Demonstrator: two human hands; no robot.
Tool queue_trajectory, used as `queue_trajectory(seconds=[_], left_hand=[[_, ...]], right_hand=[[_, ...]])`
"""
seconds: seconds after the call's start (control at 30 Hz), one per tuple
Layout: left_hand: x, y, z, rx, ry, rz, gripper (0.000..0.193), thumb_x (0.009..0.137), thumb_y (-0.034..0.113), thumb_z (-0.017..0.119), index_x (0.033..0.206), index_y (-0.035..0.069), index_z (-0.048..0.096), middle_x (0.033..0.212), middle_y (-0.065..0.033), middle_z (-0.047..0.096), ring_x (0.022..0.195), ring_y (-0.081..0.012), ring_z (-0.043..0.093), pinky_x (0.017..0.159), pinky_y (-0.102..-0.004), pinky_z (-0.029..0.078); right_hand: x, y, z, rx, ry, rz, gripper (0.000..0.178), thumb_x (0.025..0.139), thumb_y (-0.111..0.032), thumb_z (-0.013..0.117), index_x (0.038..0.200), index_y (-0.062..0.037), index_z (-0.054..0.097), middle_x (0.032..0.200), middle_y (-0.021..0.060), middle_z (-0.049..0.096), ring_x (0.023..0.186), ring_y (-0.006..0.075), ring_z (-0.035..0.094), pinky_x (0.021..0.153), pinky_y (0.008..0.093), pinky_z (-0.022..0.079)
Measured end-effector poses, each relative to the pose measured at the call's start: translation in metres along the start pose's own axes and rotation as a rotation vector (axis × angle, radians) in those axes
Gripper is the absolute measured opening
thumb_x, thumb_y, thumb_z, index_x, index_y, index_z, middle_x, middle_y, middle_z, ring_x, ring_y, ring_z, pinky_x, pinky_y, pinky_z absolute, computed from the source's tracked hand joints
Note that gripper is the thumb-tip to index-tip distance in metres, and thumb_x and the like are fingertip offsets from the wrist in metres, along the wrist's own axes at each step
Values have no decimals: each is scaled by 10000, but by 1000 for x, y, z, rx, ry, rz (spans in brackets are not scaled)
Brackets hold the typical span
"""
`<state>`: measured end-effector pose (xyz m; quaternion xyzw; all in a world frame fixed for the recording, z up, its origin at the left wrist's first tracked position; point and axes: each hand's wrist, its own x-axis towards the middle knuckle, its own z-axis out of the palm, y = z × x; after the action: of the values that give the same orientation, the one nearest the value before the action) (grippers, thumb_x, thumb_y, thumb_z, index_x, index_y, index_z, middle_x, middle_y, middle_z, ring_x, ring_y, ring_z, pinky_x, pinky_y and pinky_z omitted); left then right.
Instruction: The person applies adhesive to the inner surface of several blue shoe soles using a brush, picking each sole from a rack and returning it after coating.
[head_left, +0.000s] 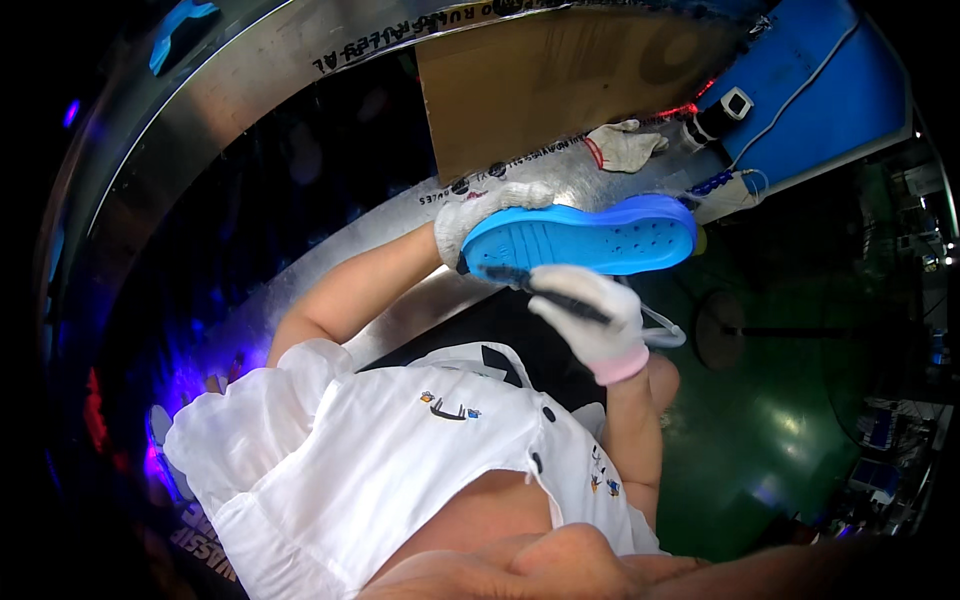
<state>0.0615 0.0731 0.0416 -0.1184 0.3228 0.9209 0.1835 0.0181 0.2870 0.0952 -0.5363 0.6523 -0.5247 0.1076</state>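
Note:
A bright blue shoe sole (585, 240), with grooves at one end and small holes at the other, is held up in front of me. My left hand (488, 214), in a white knit glove, grips its left end from the far side. In my right hand (598, 318), gloved in white with a pink cuff, is a slim dark tool that looks like a brush (508, 276). Its tip meets the sole's near edge at the left end; motion blurs it, so I cannot tell its exact kind. The sole's underside is hidden.
Beyond the sole, a cardboard sheet (560, 85) lies on a metal bench. A loose white glove (625, 148) with a red cuff rests there, beside a black-and-white device (722, 115). A blue panel (800, 75) with a cable stands far right. Green floor (760, 440) shows right.

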Motion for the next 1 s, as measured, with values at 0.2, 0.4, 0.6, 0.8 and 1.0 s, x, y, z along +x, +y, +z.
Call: queue_trajectory(seconds=[0.2, 0.4, 0.6, 0.8, 1.0], left_hand=[[-14, 16, 8, 140, 41, 33, 532, 896, 431, 635, 1164, -29, 653, 1073, -179, 698, 908, -230, 703, 790, -342, 588], [-22, 36, 9, 346, -94, 84, 437, 961, 358, 562, 1308, 94, 583, 1235, -140, 622, 1113, -209, 628, 948, -349, 526], [-13, 29, -7, 472, -104, 345, 430, 966, 395, 546, 1169, 35, 666, 1050, -153, 694, 914, -215, 697, 822, -331, 577], [-19, 41, -7, 450, -72, 84, 445, 991, 349, 516, 1321, 55, 562, 1260, -156, 612, 1097, -235, 650, 932, -343, 542], [-7, 32, -68, 973, -137, 633, 516, 945, 399, 577, 1320, 45, 563, 1298, -159, 593, 1172, -242, 594, 1034, -344, 452]], right_hand=[[-8, -14, 5, -265, -59, -88, 221, 756, -73, 793, 967, -66, 727, 990, 106, 722, 868, 262, 704, 783, 325, 560], [-8, -21, -1, -427, -92, -87, 202, 765, -56, 775, 960, -83, 728, 983, 110, 720, 810, 249, 702, 733, 310, 562], [-3, -4, -9, -307, 71, -104, 223, 766, -76, 776, 983, -70, 727, 1003, 96, 724, 764, 239, 694, 688, 302, 553], [-2, -17, -18, -394, 99, -174, 254, 704, 29, 777, 946, -20, 719, 1003, 157, 723, 780, 277, 705, 690, 322, 547], [-6, -33, -21, -554, -33, -225, 270, 695, -29, 791, 955, -51, 723, 1011, 135, 722, 693, 258, 670, 615, 287, 522]])
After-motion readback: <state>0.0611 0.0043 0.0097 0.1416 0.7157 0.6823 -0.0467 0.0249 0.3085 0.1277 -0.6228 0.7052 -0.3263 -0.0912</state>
